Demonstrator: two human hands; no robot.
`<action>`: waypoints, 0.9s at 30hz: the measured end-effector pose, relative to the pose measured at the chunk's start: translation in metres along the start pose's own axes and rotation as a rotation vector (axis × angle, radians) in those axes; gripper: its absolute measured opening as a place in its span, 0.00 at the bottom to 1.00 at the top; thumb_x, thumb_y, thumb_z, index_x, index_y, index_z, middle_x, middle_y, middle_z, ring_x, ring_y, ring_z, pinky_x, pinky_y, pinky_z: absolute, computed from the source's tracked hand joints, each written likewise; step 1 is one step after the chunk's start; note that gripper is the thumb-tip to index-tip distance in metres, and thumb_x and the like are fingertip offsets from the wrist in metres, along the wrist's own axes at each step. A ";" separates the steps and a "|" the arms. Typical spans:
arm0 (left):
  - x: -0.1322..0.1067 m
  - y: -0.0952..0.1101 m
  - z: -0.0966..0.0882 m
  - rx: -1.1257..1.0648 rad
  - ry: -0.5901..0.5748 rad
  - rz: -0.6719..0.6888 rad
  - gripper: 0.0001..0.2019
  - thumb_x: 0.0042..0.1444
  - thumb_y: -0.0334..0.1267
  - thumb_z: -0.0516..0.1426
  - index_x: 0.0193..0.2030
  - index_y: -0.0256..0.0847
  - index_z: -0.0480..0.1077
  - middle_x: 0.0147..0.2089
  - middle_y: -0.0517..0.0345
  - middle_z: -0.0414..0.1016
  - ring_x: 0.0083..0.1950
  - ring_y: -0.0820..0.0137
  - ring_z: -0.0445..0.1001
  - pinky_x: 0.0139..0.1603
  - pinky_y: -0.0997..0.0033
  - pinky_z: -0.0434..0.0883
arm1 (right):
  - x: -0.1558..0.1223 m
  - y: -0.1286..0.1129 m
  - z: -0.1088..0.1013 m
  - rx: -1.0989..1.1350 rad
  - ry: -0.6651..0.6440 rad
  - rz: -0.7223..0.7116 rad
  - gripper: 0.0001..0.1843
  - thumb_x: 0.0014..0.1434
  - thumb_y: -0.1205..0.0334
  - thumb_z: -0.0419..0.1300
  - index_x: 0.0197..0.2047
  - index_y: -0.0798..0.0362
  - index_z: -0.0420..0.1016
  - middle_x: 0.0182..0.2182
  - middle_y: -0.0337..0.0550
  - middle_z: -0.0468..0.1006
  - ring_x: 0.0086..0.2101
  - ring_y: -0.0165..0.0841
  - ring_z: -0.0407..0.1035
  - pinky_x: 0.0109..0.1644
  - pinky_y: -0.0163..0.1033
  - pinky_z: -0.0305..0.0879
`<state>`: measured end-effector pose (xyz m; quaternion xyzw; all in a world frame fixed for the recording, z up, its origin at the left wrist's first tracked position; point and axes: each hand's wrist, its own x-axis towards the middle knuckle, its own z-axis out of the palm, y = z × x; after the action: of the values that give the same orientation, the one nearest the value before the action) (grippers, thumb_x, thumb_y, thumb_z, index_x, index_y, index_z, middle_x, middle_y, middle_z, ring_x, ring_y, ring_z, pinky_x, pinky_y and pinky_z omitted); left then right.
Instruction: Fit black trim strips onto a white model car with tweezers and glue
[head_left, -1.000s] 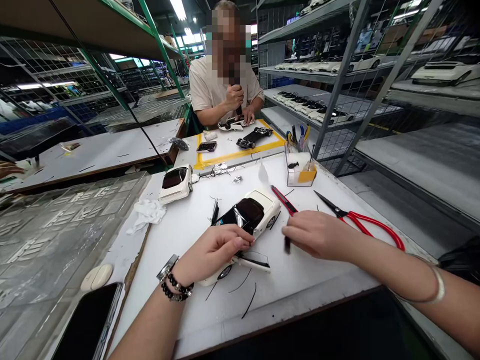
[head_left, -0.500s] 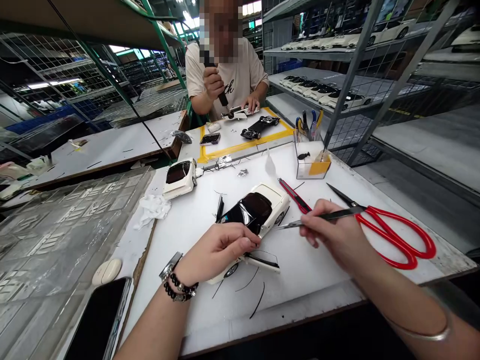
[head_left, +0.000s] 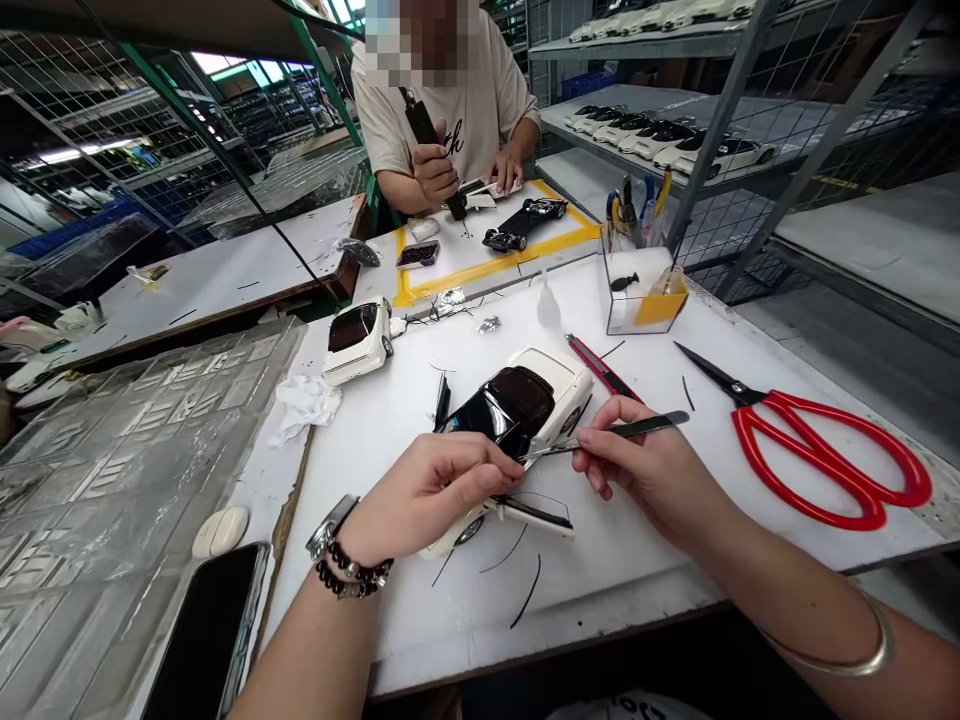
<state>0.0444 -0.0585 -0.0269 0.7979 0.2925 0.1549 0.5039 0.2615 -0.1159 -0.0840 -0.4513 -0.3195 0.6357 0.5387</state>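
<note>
A white and black model car (head_left: 517, 400) stands on the white work table with its doors swung out; the near door (head_left: 540, 514) points toward me. My left hand (head_left: 450, 490) lies across the car's near side, thumb and forefinger pinched at the door opening. Whatever sits between those fingertips is too small to make out. Between the thumb and fingers of my right hand (head_left: 637, 460) is a pair of tweezers (head_left: 651, 424), its pointed end reaching the left fingertips beside the car.
Right of my hand lie red-handled scissors (head_left: 817, 440) and a red utility knife (head_left: 600, 365). Behind them stands a clear tool box (head_left: 645, 300). A second model car (head_left: 358, 340), tissue (head_left: 307, 405) and phone (head_left: 210, 630) are at left. Across the table, a co-worker (head_left: 450, 130) holds a screwdriver-like tool.
My right hand has brought the tweezers leftward, so their tip now meets my left fingertips. The left hand keeps its pinch at the car. The camera view has shifted slightly.
</note>
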 end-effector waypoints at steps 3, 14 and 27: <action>0.000 0.000 0.000 -0.003 0.001 0.001 0.23 0.62 0.52 0.49 0.39 0.34 0.76 0.41 0.49 0.78 0.42 0.68 0.76 0.43 0.71 0.73 | -0.001 0.000 0.000 0.005 -0.019 0.002 0.16 0.52 0.57 0.65 0.31 0.52 0.61 0.23 0.39 0.76 0.20 0.26 0.66 0.21 0.29 0.61; -0.004 0.008 0.003 0.520 0.312 0.183 0.14 0.58 0.40 0.55 0.24 0.37 0.68 0.31 0.55 0.65 0.35 0.71 0.65 0.36 0.70 0.64 | -0.007 0.009 0.006 -0.269 0.020 -0.152 0.14 0.56 0.57 0.63 0.30 0.51 0.61 0.24 0.37 0.75 0.22 0.26 0.69 0.26 0.32 0.68; -0.001 0.012 0.023 1.010 0.103 0.109 0.28 0.53 0.64 0.51 0.41 0.40 0.76 0.36 0.51 0.65 0.36 0.66 0.62 0.36 0.64 0.63 | -0.017 0.014 0.006 -0.594 0.063 -0.301 0.10 0.58 0.57 0.60 0.30 0.50 0.62 0.24 0.36 0.75 0.24 0.29 0.71 0.24 0.33 0.65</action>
<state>0.0601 -0.0790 -0.0261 0.9473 0.3132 0.0596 0.0315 0.2508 -0.1352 -0.0905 -0.5559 -0.5369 0.4139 0.4810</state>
